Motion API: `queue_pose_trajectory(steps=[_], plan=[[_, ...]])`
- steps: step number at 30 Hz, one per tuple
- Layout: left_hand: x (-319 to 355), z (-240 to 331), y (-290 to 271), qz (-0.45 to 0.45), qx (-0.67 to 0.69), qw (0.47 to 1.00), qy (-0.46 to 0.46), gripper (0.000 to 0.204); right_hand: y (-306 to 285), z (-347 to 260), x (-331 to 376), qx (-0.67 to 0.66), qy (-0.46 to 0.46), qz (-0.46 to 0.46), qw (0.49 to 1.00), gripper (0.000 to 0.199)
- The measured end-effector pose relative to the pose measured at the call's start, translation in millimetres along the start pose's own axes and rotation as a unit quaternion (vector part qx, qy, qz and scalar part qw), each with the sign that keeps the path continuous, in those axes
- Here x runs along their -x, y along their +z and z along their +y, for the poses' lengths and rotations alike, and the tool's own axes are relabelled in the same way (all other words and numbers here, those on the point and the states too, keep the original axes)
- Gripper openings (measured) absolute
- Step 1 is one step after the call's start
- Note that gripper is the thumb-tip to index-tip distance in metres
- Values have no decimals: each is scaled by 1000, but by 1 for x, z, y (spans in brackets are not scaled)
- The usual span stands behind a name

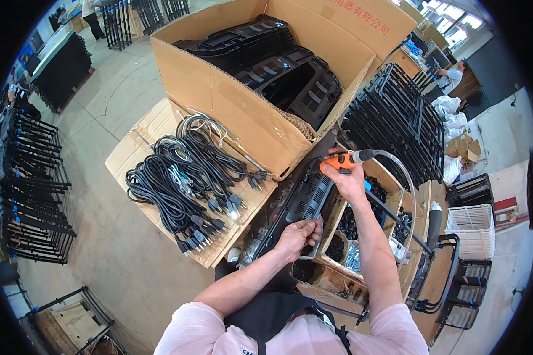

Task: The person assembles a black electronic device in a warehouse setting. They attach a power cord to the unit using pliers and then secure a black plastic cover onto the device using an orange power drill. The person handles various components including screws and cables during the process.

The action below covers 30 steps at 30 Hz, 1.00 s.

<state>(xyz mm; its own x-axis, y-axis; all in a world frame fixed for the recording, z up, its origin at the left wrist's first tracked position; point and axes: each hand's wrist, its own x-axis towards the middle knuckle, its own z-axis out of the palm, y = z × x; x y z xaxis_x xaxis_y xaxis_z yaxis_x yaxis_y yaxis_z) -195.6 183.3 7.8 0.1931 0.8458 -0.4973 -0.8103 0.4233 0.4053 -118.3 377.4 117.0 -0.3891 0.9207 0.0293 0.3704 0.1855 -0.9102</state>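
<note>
A long black plastic housing with vent slots (309,196) lies in front of me at a slant. My left hand (301,238) is closed at its near end, thumb and fingers pinching by the edge; a small part between the fingertips would be hidden. My right hand (348,180) wraps round an orange power screwdriver (339,161) above the far end of the housing. A clear hose (400,165) runs from the tool's grey end and curves down to the right. The tool's tip cannot be made out.
Left of the housing, bundled black power cords (177,177) lie on cardboard (137,139). Behind stands a large carton (219,80) of black plastic shells (278,65). Wooden bins (337,220) of small dark parts sit right, near stacked black frames (397,118). A person (452,78) is far right.
</note>
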Motion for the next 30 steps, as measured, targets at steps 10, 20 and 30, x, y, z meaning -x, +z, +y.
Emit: queue_pose_trajectory(steps=[10, 20, 30], plan=[[-1, -4, -13, -24, -60, 998, 4, 28, 6, 12, -15, 31, -14, -28, 999, 37], [-15, 16, -2, 43, 90, 995, 4, 26, -8, -7, 28, -123, -55, 33, 990, 51], [-52, 28, -1, 53, 233, 970, 31, 28, -29, -29, 115, -182, 15, 49, 982, 57]])
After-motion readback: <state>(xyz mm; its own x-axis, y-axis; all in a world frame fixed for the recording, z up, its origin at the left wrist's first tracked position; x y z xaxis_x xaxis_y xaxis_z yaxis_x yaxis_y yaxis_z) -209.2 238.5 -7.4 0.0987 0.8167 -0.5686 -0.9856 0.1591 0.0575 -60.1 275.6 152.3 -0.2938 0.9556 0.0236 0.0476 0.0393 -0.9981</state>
